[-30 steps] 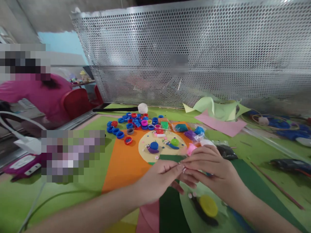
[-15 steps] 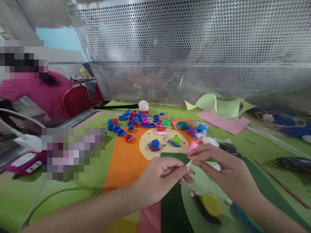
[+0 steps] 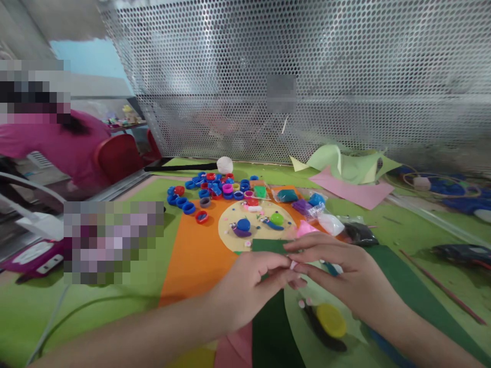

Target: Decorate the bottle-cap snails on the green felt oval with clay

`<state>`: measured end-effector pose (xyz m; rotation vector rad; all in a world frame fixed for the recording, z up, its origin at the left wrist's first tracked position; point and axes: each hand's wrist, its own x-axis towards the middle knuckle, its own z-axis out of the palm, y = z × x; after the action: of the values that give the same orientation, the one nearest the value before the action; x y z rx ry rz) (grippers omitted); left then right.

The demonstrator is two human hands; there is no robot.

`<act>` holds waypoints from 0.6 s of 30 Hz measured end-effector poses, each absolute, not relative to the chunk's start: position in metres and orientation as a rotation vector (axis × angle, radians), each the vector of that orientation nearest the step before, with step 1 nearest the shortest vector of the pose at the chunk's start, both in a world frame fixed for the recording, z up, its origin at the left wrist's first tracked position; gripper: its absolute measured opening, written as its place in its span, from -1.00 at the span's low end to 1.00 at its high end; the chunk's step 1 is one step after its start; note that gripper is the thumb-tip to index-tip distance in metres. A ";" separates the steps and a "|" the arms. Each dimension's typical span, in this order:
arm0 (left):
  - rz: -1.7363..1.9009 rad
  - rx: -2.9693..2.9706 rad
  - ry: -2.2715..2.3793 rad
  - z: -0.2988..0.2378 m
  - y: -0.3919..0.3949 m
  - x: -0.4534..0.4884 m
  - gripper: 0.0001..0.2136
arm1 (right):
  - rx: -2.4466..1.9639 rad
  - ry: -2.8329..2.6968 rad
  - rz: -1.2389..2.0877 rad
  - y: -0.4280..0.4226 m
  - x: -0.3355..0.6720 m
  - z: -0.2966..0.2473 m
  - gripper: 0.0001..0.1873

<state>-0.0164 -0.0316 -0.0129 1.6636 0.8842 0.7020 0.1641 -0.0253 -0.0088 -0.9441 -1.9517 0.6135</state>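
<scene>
A small whitish-pink piece of modelling clay is pinched between the fingertips of my left hand and my right hand, which meet over the paper. My fingers hide most of it. Below them, on a pale green paper oval, lies a snail with a yellow bottle-cap shell and a dark clay body. Part of another blue figure shows under my right wrist. Beyond my hands, a cream paper circle bears several small snails, among them one with a blue shell and one with a green shell.
Blue, red and pink bottle rings lie in a heap behind the orange paper. Bagged clay sits at centre right. A glue gun lies at far right, a power strip at left. A person in pink sits beyond.
The white piece, longer and pointed before, now shows only as a small bit between my fingertips. My right hand has shifted slightly left and its fingers are more stretched over my left fingertips.
</scene>
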 end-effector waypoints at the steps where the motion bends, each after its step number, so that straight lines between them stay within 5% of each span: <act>1: 0.700 1.741 0.909 -0.011 -0.032 -0.017 -0.76 | -0.940 -1.945 0.627 -0.026 0.164 -0.008 -0.90; 12: 0.738 1.551 0.846 -0.014 -0.033 -0.015 -0.79 | -1.101 -1.810 0.865 -0.020 0.172 -0.001 -0.79; 18: 0.710 1.741 0.844 -0.010 -0.034 -0.016 -0.74 | -0.943 -1.828 0.847 -0.027 0.162 -0.008 -0.90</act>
<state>-0.0156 -0.0340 -0.0105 1.7412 0.8440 0.7095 0.1620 -0.0267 -0.0085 -0.9429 -1.8282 0.8465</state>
